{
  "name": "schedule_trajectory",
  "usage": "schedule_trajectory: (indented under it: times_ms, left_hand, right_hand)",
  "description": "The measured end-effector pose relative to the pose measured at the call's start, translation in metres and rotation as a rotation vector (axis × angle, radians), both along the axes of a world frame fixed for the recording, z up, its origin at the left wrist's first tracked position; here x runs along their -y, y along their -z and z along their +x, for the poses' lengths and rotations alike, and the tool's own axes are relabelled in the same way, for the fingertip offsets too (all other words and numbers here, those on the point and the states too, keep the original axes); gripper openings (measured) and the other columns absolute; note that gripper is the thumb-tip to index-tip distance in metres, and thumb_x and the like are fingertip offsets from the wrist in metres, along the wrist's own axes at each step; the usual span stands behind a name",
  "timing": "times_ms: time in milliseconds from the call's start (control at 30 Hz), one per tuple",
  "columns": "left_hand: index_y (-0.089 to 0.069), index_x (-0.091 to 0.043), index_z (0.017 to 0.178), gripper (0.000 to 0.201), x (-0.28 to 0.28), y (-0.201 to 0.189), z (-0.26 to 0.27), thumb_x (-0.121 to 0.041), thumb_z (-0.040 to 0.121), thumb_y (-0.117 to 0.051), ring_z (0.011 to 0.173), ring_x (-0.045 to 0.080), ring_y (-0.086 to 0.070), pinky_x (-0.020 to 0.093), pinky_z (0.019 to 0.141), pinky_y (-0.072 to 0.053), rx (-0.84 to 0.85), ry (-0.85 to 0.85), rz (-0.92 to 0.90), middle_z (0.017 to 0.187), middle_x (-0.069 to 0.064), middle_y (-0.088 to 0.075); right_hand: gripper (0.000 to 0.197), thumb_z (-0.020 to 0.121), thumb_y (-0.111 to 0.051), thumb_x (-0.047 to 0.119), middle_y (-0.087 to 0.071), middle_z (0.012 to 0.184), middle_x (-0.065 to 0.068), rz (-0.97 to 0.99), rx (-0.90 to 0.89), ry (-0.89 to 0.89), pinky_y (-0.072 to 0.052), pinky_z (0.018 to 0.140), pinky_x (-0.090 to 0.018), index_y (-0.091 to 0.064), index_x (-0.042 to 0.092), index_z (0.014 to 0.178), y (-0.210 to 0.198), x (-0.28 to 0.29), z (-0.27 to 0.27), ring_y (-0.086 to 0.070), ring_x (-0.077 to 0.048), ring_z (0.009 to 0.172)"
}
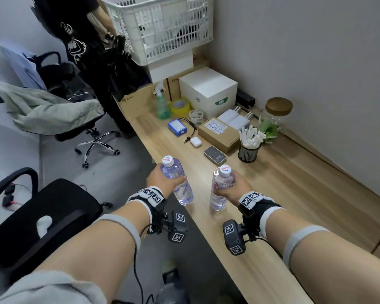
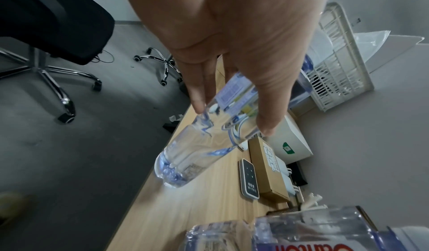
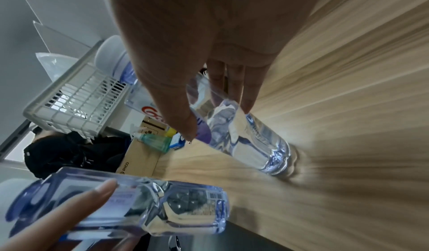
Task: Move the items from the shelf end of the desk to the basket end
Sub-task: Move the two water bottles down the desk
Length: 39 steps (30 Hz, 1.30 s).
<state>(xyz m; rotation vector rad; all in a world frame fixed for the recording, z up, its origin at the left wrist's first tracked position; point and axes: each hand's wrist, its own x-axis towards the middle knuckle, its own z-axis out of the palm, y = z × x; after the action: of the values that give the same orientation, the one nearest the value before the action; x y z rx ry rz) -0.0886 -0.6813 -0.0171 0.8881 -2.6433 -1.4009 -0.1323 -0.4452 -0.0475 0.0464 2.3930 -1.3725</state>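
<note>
Each hand holds a clear water bottle with a white cap over the wooden desk point(image 1: 294, 194). My left hand point(image 1: 162, 179) grips the left bottle point(image 1: 181, 189) round its middle, tilted, its base near the desk's front edge. My right hand point(image 1: 230, 187) grips the right bottle point(image 1: 218, 198), which stands almost upright with its base at the desk top. In the left wrist view the fingers point(image 2: 197, 97) wrap the left bottle point(image 2: 192, 156). In the right wrist view the right bottle point(image 3: 253, 139) meets the wood, with the left bottle point(image 3: 144, 203) beside it.
The white basket point(image 1: 162, 29) sits on boxes at the desk's far end. Before it lie a white box point(image 1: 208, 91), spray bottle point(image 1: 162, 106), yellow tape point(image 1: 180, 107), blue device point(image 1: 177, 126), cardboard box point(image 1: 219, 133), earbud case point(image 1: 195, 141), pen cup point(image 1: 249, 150) and jar point(image 1: 274, 117). Office chairs point(image 1: 31, 216) stand left.
</note>
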Motion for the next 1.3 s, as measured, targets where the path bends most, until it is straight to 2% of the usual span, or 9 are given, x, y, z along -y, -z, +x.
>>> schedule_trajectory:
  times_ms: [200, 367, 467, 600, 733, 867, 1000, 1167, 1300]
  left_hand:
    - [-0.059, -0.023, 0.121, 0.065, 0.092, 0.022, -0.099, -0.036, 0.063, -0.087, 0.104, 0.02, -0.065, 0.037, 0.096, -0.051, -0.065, 0.042, 0.04, 0.113, -0.002, -0.069]
    - [-0.059, -0.029, 0.12, 0.063, 0.175, 0.033, -0.183, -0.032, 0.063, -0.085, 0.1, 0.017, -0.064, 0.029, 0.094, -0.05, -0.068, 0.075, 0.074, 0.109, -0.007, -0.068]
    - [-0.058, -0.036, 0.118, 0.064, 0.22, 0.041, -0.226, -0.039, 0.059, -0.083, 0.102, 0.019, -0.066, 0.036, 0.097, -0.052, -0.062, 0.066, 0.11, 0.11, -0.009, -0.07]
    - [-0.056, -0.027, 0.126, 0.064, 0.256, 0.043, -0.275, -0.03, 0.069, -0.085, 0.103, 0.018, -0.062, 0.031, 0.094, -0.047, -0.086, 0.116, 0.121, 0.114, -0.009, -0.067]
    - [-0.053, -0.032, 0.125, 0.062, 0.275, 0.044, -0.317, -0.03, 0.07, -0.082, 0.103, 0.019, -0.064, 0.033, 0.094, -0.049, -0.107, 0.14, 0.159, 0.11, -0.011, -0.067]
    - [-0.049, -0.016, 0.133, 0.072, 0.289, 0.044, -0.357, -0.031, 0.072, -0.083, 0.111, 0.026, -0.062, 0.038, 0.096, -0.05, -0.113, 0.16, 0.076, 0.121, 0.006, -0.065]
    - [-0.047, -0.016, 0.132, 0.068, 0.295, 0.042, -0.386, -0.028, 0.074, -0.082, 0.11, 0.026, -0.062, 0.034, 0.095, -0.048, -0.096, 0.153, 0.105, 0.123, 0.007, -0.064]
    - [-0.049, -0.011, 0.13, 0.061, 0.292, 0.043, -0.384, -0.03, 0.08, -0.077, 0.106, 0.026, -0.063, 0.028, 0.087, -0.044, -0.033, 0.111, 0.095, 0.12, 0.008, -0.065]
    - [-0.057, -0.003, 0.12, 0.048, 0.275, 0.052, -0.353, -0.029, 0.082, -0.072, 0.097, 0.028, -0.065, 0.031, 0.083, -0.048, 0.179, 0.041, 0.116, 0.108, 0.008, -0.066]
  right_hand:
    - [0.066, 0.067, -0.085, 0.026, -0.066, 0.115, 0.006, 0.062, 0.015, -0.033, -0.046, 0.093, -0.028, -0.054, 0.027, 0.125, 0.006, 0.096, -0.077, -0.061, -0.016, 0.107]
    - [0.065, 0.07, -0.083, 0.029, -0.064, 0.11, 0.008, 0.086, 0.025, 0.029, -0.042, 0.091, -0.026, -0.054, 0.026, 0.127, 0.006, 0.182, -0.148, -0.06, -0.015, 0.105]
    - [0.061, 0.069, -0.082, 0.034, -0.066, 0.108, 0.007, 0.102, 0.038, 0.055, -0.043, 0.09, -0.028, -0.054, 0.031, 0.123, 0.012, 0.227, -0.18, -0.062, -0.017, 0.104]
    - [0.061, 0.07, -0.082, 0.035, -0.065, 0.107, 0.009, 0.102, 0.029, 0.084, -0.043, 0.088, -0.026, -0.053, 0.033, 0.124, 0.016, 0.27, -0.213, -0.062, -0.015, 0.101]
    - [0.066, 0.072, -0.079, 0.036, -0.066, 0.112, 0.008, 0.088, -0.006, 0.107, -0.046, 0.091, -0.028, -0.049, 0.033, 0.131, 0.012, 0.294, -0.244, -0.062, -0.016, 0.102]
    - [0.064, 0.069, -0.08, 0.034, -0.069, 0.111, 0.011, 0.063, -0.008, 0.134, -0.049, 0.095, -0.03, -0.051, 0.038, 0.126, 0.012, 0.315, -0.273, -0.063, -0.011, 0.1]
    - [0.07, 0.062, -0.078, 0.042, -0.069, 0.113, 0.011, 0.038, 0.003, 0.168, -0.05, 0.098, -0.036, -0.05, 0.04, 0.127, 0.018, 0.328, -0.294, -0.065, -0.014, 0.105]
    - [0.072, 0.066, -0.081, 0.037, -0.065, 0.12, 0.005, 0.037, 0.01, 0.182, -0.05, 0.097, -0.037, -0.05, 0.028, 0.13, 0.02, 0.33, -0.297, -0.062, -0.017, 0.107]
    - [0.072, 0.075, -0.079, 0.033, -0.055, 0.124, -0.001, 0.081, 0.06, 0.209, -0.049, 0.094, -0.036, -0.042, 0.018, 0.135, 0.015, 0.303, -0.273, -0.058, -0.02, 0.109]
